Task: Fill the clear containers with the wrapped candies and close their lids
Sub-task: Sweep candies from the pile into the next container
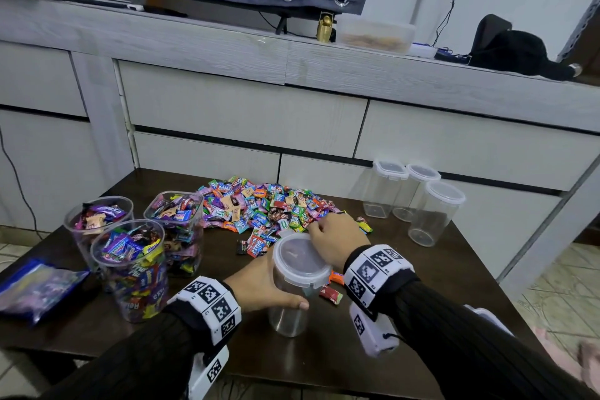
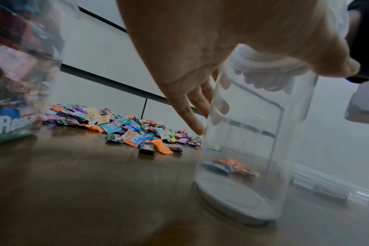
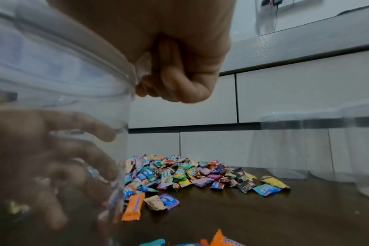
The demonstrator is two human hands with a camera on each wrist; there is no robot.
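A clear round container (image 1: 288,308) stands on the dark table (image 1: 406,318) in front of me, its lid (image 1: 300,258) on top. My left hand (image 1: 263,286) grips its wall from the left; thumb and fingers wrap the container (image 2: 253,149). My right hand (image 1: 334,235) reaches over the far rim, and its curled fingers (image 3: 179,79) pinch the lid's tab (image 3: 142,66). The wrapped candies (image 1: 266,204) lie heaped behind it. I see no candy inside; loose ones show through the wall.
Three open containers packed with candies (image 1: 133,269) stand at the left, a blue bag (image 1: 35,286) beside them. Three lidded containers with nothing in them (image 1: 435,211) stand at the back right. A few loose candies (image 1: 331,294) lie by the held container. White drawers rise behind the table.
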